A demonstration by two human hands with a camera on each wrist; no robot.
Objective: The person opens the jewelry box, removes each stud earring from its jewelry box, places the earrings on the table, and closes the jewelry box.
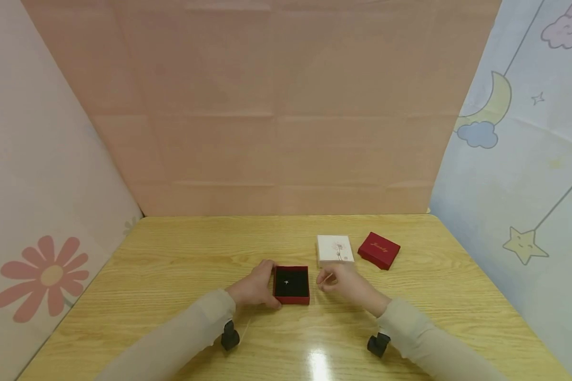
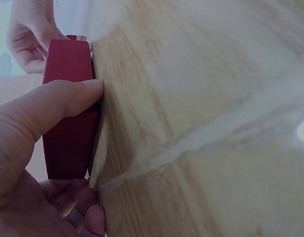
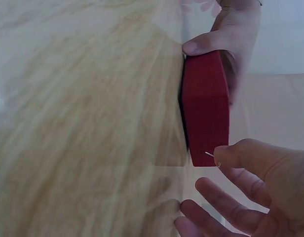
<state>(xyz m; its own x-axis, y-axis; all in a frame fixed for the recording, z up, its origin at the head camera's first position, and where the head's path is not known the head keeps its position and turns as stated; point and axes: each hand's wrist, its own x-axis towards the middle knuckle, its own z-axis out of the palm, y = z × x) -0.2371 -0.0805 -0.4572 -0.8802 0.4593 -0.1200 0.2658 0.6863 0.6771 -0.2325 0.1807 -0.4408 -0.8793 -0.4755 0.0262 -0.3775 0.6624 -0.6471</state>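
Observation:
An open red jewelry box (image 1: 292, 300) stands on the table with a black cushion (image 1: 297, 288) inside. On the cushion sits a small silver star-shaped earring (image 1: 286, 282). My left hand (image 1: 253, 286) grips the box's left side, the thumb along the near wall and the fingers round the far corner, as the left wrist view also shows. Just right of the box, my right hand (image 1: 347, 286) pinches a tiny silver earring (image 3: 209, 154) between thumb and forefinger. Its thin pin sticks out past the thumb tip; the rest is mostly hidden. The other right fingers are spread and loosely bent.
Behind my right hand lies a white square box (image 1: 331, 246) with a flower print. A red lid (image 1: 379, 250) with gold lettering lies to its right. The wooden table (image 1: 209, 238) meets a pink backdrop at the back, with patterned cloth on both sides.

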